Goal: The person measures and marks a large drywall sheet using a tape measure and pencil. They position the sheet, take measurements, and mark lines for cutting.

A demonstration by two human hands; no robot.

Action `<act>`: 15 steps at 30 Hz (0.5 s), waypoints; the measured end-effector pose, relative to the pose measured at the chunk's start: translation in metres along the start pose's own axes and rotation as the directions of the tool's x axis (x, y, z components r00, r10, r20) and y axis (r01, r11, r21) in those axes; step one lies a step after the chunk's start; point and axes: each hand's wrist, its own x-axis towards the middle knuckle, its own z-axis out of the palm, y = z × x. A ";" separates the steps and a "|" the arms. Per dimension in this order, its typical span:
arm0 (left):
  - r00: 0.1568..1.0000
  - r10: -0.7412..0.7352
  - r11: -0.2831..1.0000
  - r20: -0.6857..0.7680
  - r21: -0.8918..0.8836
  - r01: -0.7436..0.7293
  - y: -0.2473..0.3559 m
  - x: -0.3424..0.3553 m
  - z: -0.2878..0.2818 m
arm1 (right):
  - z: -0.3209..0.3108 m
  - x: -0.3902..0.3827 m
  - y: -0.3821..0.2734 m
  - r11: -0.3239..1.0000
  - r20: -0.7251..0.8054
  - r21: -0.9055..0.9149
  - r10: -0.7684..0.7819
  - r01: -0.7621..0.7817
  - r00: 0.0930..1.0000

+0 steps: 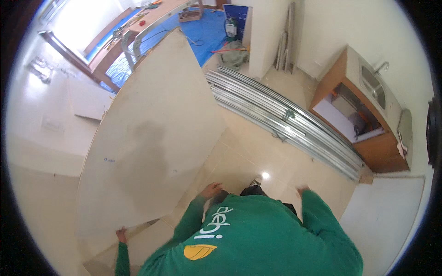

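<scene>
My left hand [212,188] is loosely bent beside my dark-clad legs, fingers apart, holding nothing visible. My right hand [303,188] is out to the right over the tiled floor [281,161], blurred, its fingers unclear. My green shirt fills the lower middle, with my shoe [255,182] beyond it. A large white board [142,87] leans at the left, nearest my left hand, with a shadow on it. At its bottom edge is another person's hand [121,234] in a green sleeve, at the lower left, apparently gripping it.
A bundle of metal profiles [276,115] lies across the floor. At right stand a sink cabinet [377,154] and a white panel [386,211]. Behind are leaning strips [287,46], a blue sheet [156,32], a dark green container [231,27], and a wooden work surface [138,25] with tools.
</scene>
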 end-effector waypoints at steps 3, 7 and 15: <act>0.957 0.258 0.859 0.131 0.424 -0.289 0.152 0.067 -0.004 | 0.092 -0.026 0.173 0.982 0.101 -0.140 0.139 -0.125 0.985; 0.838 0.546 0.781 0.014 0.353 -0.515 0.331 0.067 -0.063 | 0.192 -0.110 0.237 0.965 0.031 -0.257 0.068 -0.058 0.997; 0.408 0.798 0.602 -0.443 0.598 -0.529 0.468 0.037 -0.183 | 0.145 -0.039 0.097 0.889 0.240 0.436 0.034 -0.139 0.970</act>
